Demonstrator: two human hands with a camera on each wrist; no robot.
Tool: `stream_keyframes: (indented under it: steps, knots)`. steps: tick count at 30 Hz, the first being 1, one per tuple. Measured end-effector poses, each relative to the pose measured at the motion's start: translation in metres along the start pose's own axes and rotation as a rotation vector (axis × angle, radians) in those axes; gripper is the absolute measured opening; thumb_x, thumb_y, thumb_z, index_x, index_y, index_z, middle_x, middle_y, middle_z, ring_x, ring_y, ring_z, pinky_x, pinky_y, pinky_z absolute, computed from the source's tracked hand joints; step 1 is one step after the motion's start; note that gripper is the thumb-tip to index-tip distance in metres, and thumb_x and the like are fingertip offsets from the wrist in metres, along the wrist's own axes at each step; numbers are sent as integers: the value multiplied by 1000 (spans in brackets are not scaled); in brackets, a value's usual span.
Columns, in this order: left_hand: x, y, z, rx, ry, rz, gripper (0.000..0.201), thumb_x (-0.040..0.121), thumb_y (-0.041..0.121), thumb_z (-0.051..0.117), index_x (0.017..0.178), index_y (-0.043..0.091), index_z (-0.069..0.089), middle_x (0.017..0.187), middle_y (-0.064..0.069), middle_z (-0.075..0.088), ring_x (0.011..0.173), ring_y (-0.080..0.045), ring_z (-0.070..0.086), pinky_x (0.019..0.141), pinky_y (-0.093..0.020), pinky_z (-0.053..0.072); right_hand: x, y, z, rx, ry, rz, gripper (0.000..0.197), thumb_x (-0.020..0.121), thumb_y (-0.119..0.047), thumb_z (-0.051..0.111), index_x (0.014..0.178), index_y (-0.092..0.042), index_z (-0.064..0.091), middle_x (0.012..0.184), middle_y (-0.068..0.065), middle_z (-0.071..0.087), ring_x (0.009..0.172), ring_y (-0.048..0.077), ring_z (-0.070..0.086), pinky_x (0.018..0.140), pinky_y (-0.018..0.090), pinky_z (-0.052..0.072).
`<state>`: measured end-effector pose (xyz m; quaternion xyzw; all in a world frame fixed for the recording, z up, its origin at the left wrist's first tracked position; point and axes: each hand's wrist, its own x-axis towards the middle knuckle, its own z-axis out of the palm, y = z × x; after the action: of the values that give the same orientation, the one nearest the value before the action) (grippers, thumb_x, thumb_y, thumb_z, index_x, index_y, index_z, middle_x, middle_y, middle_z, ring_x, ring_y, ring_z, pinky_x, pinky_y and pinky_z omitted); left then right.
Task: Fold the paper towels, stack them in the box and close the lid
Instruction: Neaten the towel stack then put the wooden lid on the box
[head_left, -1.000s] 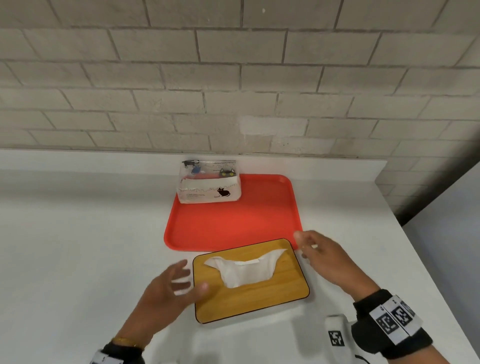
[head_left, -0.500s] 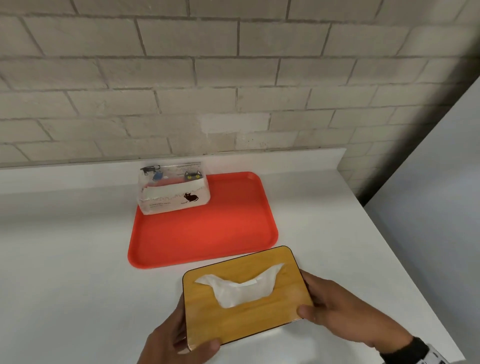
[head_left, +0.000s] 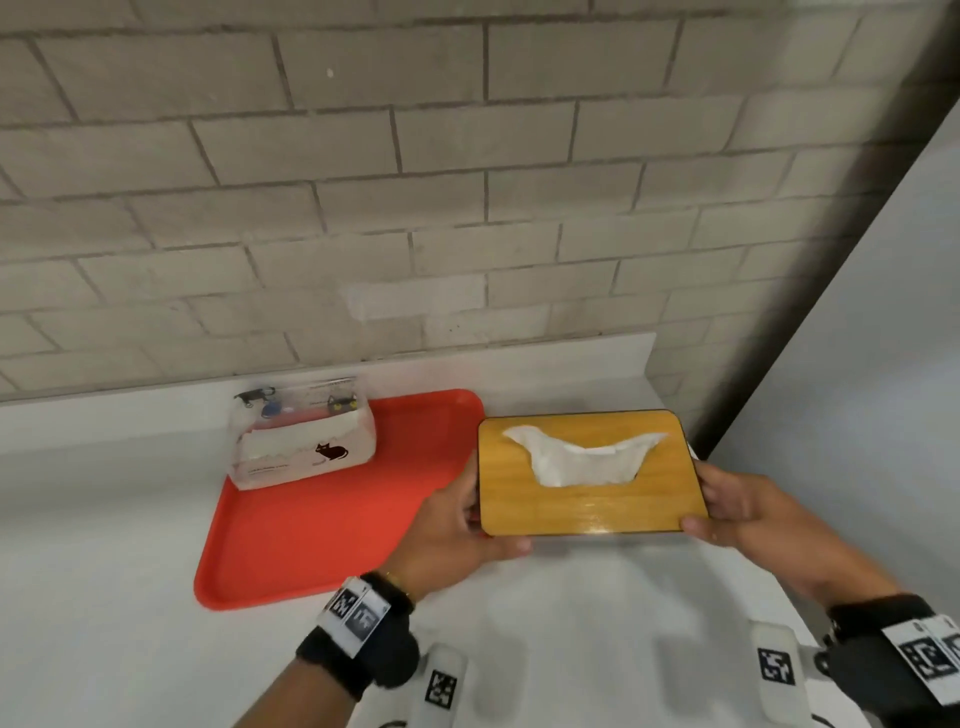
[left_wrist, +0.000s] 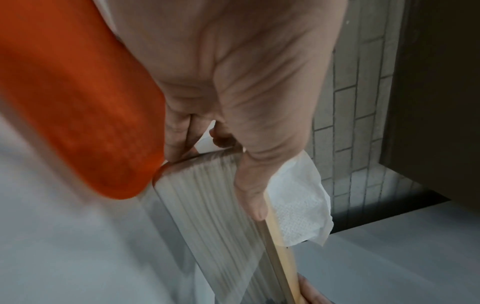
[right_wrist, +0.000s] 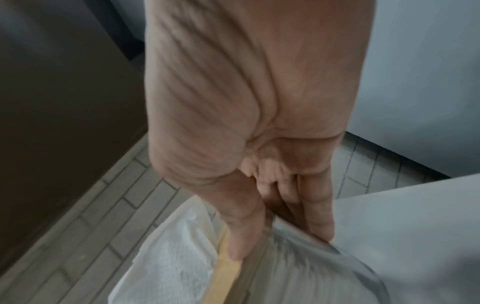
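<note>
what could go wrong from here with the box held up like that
Both hands, left and right, grip the box only at its ends, thumbs on the wooden lid, so it might slip. The paper towel poking through the lid could snag. The red tray lies close by the left hand; the box could bump it.

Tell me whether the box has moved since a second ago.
Yes. The box, gripped by the left hand and right hand, went from in front of the tray to beside its right edge.
</note>
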<state>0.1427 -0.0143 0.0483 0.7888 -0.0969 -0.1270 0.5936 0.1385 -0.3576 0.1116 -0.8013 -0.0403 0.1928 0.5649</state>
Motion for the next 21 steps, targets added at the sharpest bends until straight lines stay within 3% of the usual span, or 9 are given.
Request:
stream_keyframes:
  steps: [4, 6, 8, 10, 14, 17, 21]
  knots:
    - [67, -3, 17, 39, 40, 19, 92, 76, 18, 89, 153, 40, 43, 135, 13, 70, 126, -12, 66, 111, -46, 52, 42, 12, -40, 9, 72, 33, 56, 96, 10, 61, 140, -24, 59, 126, -11, 75, 118, 4, 69, 92, 12, 54]
    - [94, -6, 23, 63, 56, -6, 89, 74, 25, 90, 149, 44, 45, 131, 15, 72, 123, -9, 68, 109, -44, 53, 68, 21, -53, -23, 126, 61, 56, 97, 9, 61, 145, -22, 57, 125, -13, 75, 120, 6, 68, 104, 23, 50]
    - [115, -10, 26, 95, 74, -35, 87, 75, 29, 89, 148, 46, 45, 128, 16, 72, 118, -3, 68, 104, -32, 54, 93, 29, -60, -21, 193, 77, 57, 98, 8, 61, 148, -19, 55, 125, -13, 74, 119, 5, 66, 113, 33, 43]
    - [129, -13, 25, 133, 106, -60, 82, 79, 29, 88, 147, 45, 46, 125, 19, 72, 113, 3, 68, 95, -19, 53, 115, 34, -61, 1, 228, 84, 55, 98, 8, 60, 147, -18, 55, 123, -13, 71, 113, 2, 64, 109, 31, 41]
    - [146, -22, 18, 203, 158, -102, 73, 77, 38, 83, 142, 47, 50, 121, 22, 72, 111, 3, 67, 93, -20, 54, 153, 43, -60, -8, 218, 91, 53, 98, 5, 60, 143, -23, 60, 113, -22, 70, 124, 15, 63, 109, 31, 42]
    - [157, -29, 12, 215, 199, -133, 68, 76, 36, 84, 137, 44, 55, 115, 19, 75, 107, 2, 69, 83, -11, 52, 174, 41, -59, -27, 214, 86, 51, 98, 4, 58, 132, -33, 64, 113, -15, 70, 121, 18, 63, 103, 29, 43]
    - [170, -38, 0, 243, 222, -148, 71, 72, 45, 81, 137, 46, 52, 111, 16, 75, 101, -1, 70, 81, -20, 56, 195, 44, -57, -2, 221, 66, 53, 99, 3, 56, 140, -32, 61, 119, -15, 71, 120, 12, 63, 97, 23, 43]
